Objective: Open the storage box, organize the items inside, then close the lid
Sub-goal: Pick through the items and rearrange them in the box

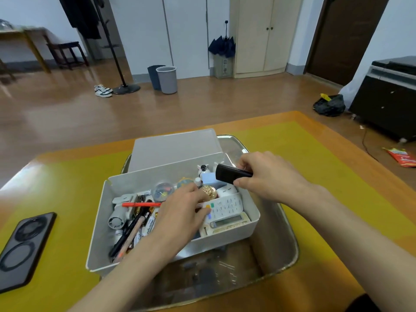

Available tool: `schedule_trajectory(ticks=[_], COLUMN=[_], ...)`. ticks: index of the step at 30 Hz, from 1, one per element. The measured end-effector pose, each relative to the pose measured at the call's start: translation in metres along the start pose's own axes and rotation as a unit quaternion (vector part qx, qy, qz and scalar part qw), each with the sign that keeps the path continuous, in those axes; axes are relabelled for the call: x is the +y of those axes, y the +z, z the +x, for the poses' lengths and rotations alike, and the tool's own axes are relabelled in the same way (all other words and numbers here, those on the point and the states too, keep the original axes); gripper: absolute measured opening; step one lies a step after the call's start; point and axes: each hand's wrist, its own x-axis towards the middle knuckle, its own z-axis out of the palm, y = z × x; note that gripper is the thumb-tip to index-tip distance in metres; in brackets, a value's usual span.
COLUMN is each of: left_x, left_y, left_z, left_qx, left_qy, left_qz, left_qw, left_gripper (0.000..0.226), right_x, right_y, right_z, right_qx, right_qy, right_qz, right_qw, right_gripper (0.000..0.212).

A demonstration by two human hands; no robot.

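We can read only few texts here. Inside the open storage box [252,224], a cream remote control [227,224] near the front wall carries the letters "Shinc" at its near end; the rest of the word is hidden by the box wall. A white tube [150,224] among the pens shows a word like "Hepbrigni", but the print is blurred and we are not sure. The white remote [227,207] has marks on its buttons, too small to read.

storage box [227,237] in tray [276,251], lid [175,147] behind, phone [22,251] left
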Motion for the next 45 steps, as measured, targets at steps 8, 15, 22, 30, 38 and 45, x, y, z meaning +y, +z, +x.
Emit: schedule_trajectory(ticks=[8, 15, 22, 30, 38, 45], left_x=[-0.001, -0.034, -0.044, -0.058, -0.083, -0.052], left_y=[-0.01, -0.029, -0.014, -0.028, -0.063, -0.029], left_z=[0.005, 0.001, -0.016, -0.005, 0.006, 0.002], left_qx=[-0.037, -0.17, -0.244, -0.273, -0.247, -0.204], left_qy=[-0.019, -0.115, -0.045, -0.107, -0.121, -0.036], left_qz=[-0.071, -0.117, -0.215, -0.194, -0.064, 0.003], left_qw=[0.997, 0.972, 0.944, 0.936, 0.959, 0.978], left_gripper=[0.015, 0.036, 0.051, 0.028, 0.017, 0.028], right_x=[-0.002, -0.002, -0.013, -0.012, -0.014, -0.015], right_y=[0.005, 0.008, 0.008, 0.008, 0.009, 0.009], right_z=[0.0, 0.003, 0.003, 0.0, 0.0, -0.001], right_qx=[-0.03, -0.041, -0.05, -0.066, -0.098, -0.122], right_qy=[-0.01, -0.008, -0.016, -0.019, -0.022, -0.051], right_qz=[0.001, -0.015, -0.016, -0.02, -0.024, 0.012], right_qw=[0.999, 0.999, 0.998, 0.997, 0.995, 0.991], right_gripper=[0.024, 0.02, 0.019, 0.019, 0.017, 0.018])
